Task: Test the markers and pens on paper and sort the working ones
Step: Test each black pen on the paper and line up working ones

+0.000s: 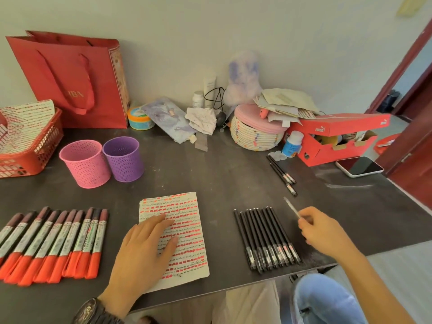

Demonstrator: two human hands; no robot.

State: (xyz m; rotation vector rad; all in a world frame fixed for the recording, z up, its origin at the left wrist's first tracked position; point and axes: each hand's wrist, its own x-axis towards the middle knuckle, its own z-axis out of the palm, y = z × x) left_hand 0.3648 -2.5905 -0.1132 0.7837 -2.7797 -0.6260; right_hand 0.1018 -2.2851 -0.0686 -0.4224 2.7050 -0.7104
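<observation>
The dark worktop (210,164) carries everything. The paper (184,203) lies at its near edge in the middle, its long axis running away from the person, and it is already covered with rows of red and dark test marks. The left hand (142,253) lies flat on it, its fingers (163,219) straight and spread, pressing the sheet down and gripping nothing.

Left of the paper is a row of red-bodied markers (53,242), laid side by side with their dark caps pointing away. Right of the paper is a tight row of black pens (266,239), with their long axes also pointing away from the person. Three more black pens (282,175) lie apart, farther back near a red shoe box (339,136). A pink cup (85,163) and a purple cup (123,159) stand touching at the back left.

The right hand (325,232) hovers just right of the black row, pinching a slim pale pen (291,206) at its near end. The pen's shaft slants up and to the left, away from the person. It is blurred, so I cannot tell which end is the tip.

The move to come likely turns on this: the paper lies to the left of the right hand, with the black row between them. The held pen would have to cross over that row to reach a bare patch of the sheet.
</observation>
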